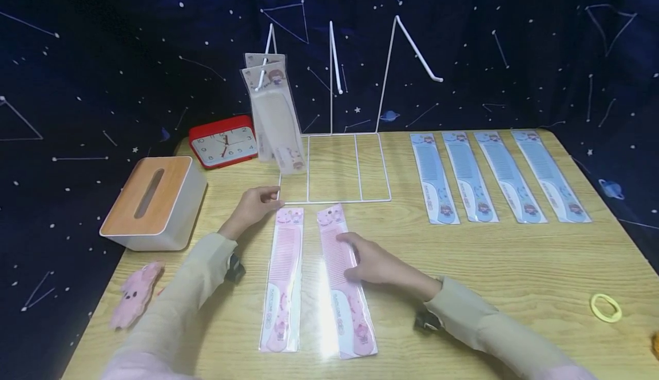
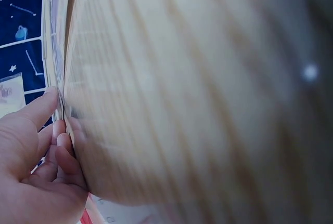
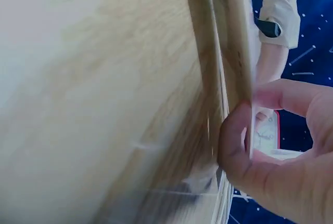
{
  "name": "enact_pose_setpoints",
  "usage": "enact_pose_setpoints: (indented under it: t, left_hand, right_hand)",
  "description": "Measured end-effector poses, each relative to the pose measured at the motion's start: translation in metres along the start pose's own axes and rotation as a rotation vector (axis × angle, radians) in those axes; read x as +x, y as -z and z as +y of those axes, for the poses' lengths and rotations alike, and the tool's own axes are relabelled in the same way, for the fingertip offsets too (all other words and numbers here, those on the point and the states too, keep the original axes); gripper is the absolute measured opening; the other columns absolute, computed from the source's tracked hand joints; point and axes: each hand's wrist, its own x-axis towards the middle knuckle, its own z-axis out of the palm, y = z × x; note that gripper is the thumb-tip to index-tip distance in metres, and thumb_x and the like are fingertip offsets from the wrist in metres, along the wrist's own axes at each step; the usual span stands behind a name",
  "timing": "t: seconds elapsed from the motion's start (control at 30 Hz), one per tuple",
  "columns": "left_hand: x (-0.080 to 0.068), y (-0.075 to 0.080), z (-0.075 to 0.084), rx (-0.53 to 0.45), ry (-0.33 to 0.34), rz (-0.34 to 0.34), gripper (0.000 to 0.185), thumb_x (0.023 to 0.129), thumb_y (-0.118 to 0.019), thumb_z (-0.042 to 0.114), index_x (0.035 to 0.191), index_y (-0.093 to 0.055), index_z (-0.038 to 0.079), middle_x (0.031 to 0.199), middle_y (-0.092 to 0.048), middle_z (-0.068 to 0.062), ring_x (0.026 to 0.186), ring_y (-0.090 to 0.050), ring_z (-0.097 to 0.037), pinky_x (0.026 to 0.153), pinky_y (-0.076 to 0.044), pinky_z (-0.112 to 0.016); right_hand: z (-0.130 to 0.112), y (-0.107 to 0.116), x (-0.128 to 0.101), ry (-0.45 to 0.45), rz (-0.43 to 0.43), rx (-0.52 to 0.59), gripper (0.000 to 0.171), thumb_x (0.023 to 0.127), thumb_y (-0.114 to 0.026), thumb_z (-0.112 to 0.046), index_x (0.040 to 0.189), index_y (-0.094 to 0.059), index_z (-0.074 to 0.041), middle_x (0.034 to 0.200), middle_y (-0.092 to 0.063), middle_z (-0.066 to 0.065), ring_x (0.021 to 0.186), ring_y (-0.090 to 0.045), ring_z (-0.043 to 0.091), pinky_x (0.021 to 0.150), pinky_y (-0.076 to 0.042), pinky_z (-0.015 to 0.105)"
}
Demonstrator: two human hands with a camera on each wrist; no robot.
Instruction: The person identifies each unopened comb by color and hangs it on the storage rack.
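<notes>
My right hand grips a packaged pink comb by its sides, and its thumb and fingers curl at the pack's edge in the right wrist view. Beside it to the left lies a second packaged pink comb, flat on the table. At the front left corner of a white wire rack, my left hand pinches the base wire; curled fingers show low in the left wrist view. Pale packaged combs hang from the rack's left hook. The middle and right hooks carry nothing.
Several packaged blue combs lie in a row at the back right. A red alarm clock and a wood-topped tissue box stand at left, with a pink plush toy nearer. A yellow ring lies at right.
</notes>
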Motion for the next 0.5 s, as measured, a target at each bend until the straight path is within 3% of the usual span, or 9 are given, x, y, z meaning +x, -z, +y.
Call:
enact_pose_setpoints:
  t: [0.07, 0.2, 0.37, 0.5]
  left_hand:
    - [-0.001, 0.000, 0.001, 0.002, -0.002, -0.002, 0.047, 0.088, -0.069, 0.018, 0.129, -0.056, -0.002, 0.107, -0.066, -0.017, 0.100, -0.060, -0.030, 0.091, -0.047, -0.041]
    - [-0.001, 0.000, 0.002, 0.008, -0.014, -0.004, 0.047, 0.088, -0.069, 0.018, 0.128, -0.057, -0.003, 0.107, -0.066, -0.017, 0.100, -0.060, -0.030, 0.090, -0.047, -0.042]
    - [0.000, 0.000, 0.000, 0.021, -0.008, -0.009, 0.047, 0.088, -0.068, 0.020, 0.128, -0.057, -0.002, 0.108, -0.066, -0.017, 0.101, -0.060, -0.030, 0.091, -0.048, -0.042]
    - [0.000, 0.000, -0.002, 0.026, -0.008, -0.018, 0.048, 0.089, -0.067, 0.020, 0.130, -0.056, -0.002, 0.110, -0.065, -0.016, 0.103, -0.059, -0.030, 0.091, -0.047, -0.043]
  right_hand:
    - [0.000, 0.003, -0.004, 0.001, 0.007, 0.021, 0.076, 0.072, -0.072, -0.002, 0.141, -0.041, -0.007, 0.138, -0.046, 0.023, 0.124, -0.046, 0.040, 0.101, -0.038, 0.056]
    - [-0.004, 0.012, -0.012, 0.029, 0.043, 0.072, 0.077, 0.073, -0.070, 0.002, 0.142, -0.039, -0.011, 0.128, -0.051, 0.022, 0.108, -0.056, 0.035, 0.084, -0.050, 0.048]
    - [-0.016, 0.031, -0.020, 0.192, 0.124, 0.158, 0.074, 0.078, -0.065, 0.007, 0.143, -0.034, -0.010, 0.122, -0.046, 0.021, 0.098, -0.058, 0.030, 0.077, -0.052, 0.033]
    - [-0.030, 0.050, -0.022, 0.345, 0.215, 0.291, 0.072, 0.079, -0.060, 0.014, 0.143, -0.032, -0.005, 0.118, -0.046, 0.022, 0.094, -0.058, 0.024, 0.075, -0.054, 0.026]
